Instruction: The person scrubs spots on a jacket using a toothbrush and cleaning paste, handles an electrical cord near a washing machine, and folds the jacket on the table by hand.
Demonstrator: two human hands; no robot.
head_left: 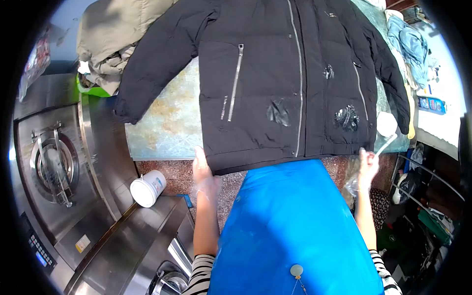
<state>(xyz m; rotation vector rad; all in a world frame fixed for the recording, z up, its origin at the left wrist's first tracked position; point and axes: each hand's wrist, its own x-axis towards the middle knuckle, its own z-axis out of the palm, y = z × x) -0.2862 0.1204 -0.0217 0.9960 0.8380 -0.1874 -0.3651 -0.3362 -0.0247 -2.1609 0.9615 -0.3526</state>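
A black jacket (pixel 255 73) with silver zippers lies spread on a worn, pale green table (pixel 167 118). Wet, shiny patches mark its front, and whitish residue shows on the right one. My left hand (pixel 201 169) is at the jacket's lower left corner, gripping the hem. At the lower right corner, my right hand (pixel 368 169) has its fingers closed on a thin white brush or stick (pixel 387 144), close to the hem. Whether it also holds the hem I cannot tell. A white container (pixel 386 124) stands beside the jacket's right edge.
A blue apron (pixel 295 221) covers my front. A white bucket (pixel 148 189) stands left, near a steel machine with a round door (pixel 56 164). Beige clothing (pixel 110 29) is piled at the upper left. Blue cloth (pixel 409 44) and a blue package (pixel 431 104) lie right.
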